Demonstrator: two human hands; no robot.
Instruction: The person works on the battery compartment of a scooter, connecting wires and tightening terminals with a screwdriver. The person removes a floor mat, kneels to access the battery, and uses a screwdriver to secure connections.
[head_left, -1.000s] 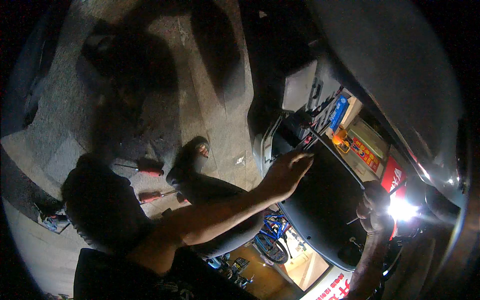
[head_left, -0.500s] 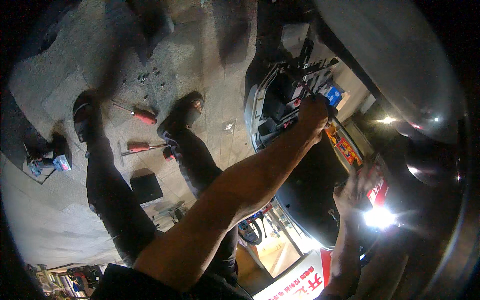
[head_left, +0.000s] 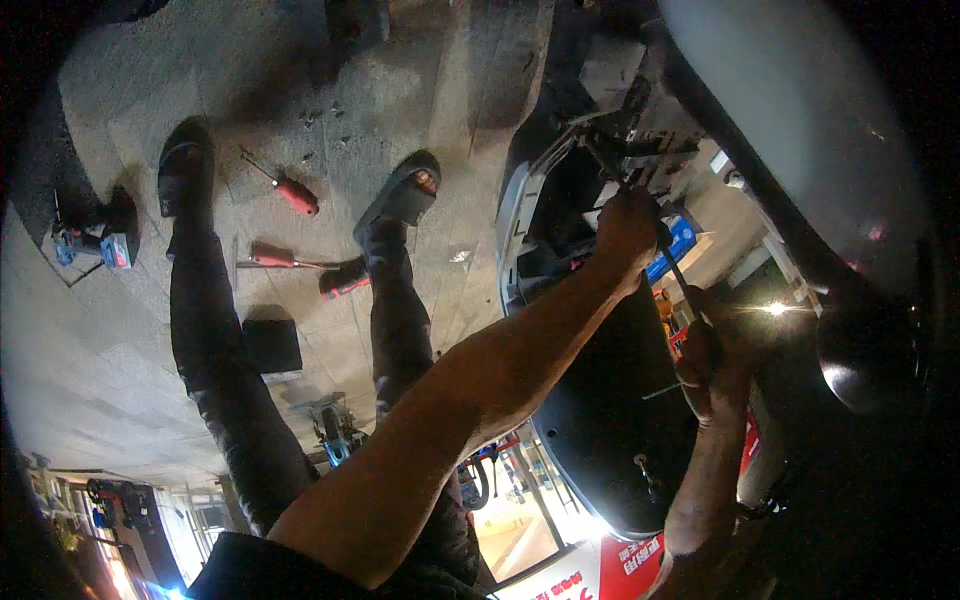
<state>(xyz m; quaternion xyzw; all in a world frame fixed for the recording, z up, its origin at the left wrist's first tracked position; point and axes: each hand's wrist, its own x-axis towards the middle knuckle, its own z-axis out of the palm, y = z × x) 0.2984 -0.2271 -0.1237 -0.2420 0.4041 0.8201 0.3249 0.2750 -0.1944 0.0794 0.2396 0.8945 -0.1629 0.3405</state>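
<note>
Left hand: bare fist [head_left: 630, 228], fingers wrapped round the dark rod [head_left: 677, 272], about midway along what shows of it.
Right hand: [head_left: 715, 362] at the rod's lower end, fingers partly bent; dim, cannot tell if it is gripping or only touching.
Rod: slants from the bay at upper left, through the left fist, down to the right hand; upper end lost in shadow.
Thin bar: short silver bar [head_left: 661, 391] poking out left of the right hand; cannot tell if it is joined to the rod.
Bay: open recess, pale rim [head_left: 514, 215], dark parts inside, just left of the left fist.
Panel: big, black, curved [head_left: 605, 425], below both hands; keys [head_left: 643, 470] hang at its lower part.
Blue box: [head_left: 683, 240] just right of the left fist, partly hidden.
Grey shell: large, smooth [head_left: 800, 120], upper right, well apart from the hands.
Floor tools: red-handled screwdriver [head_left: 295, 195] between the feet; second red-handled tool [head_left: 272, 256] below it; red-and-black tool [head_left: 345, 281] beside the right foot; drill [head_left: 95, 245] at far left.
Black box: [head_left: 272, 347] on the floor between the legs.
Feet: dark sandals, left [head_left: 187, 170] and right [head_left: 405, 195], apart on pale paving [head_left: 460, 205].
Sign: red and white [head_left: 625, 580], bottom edge.
</note>
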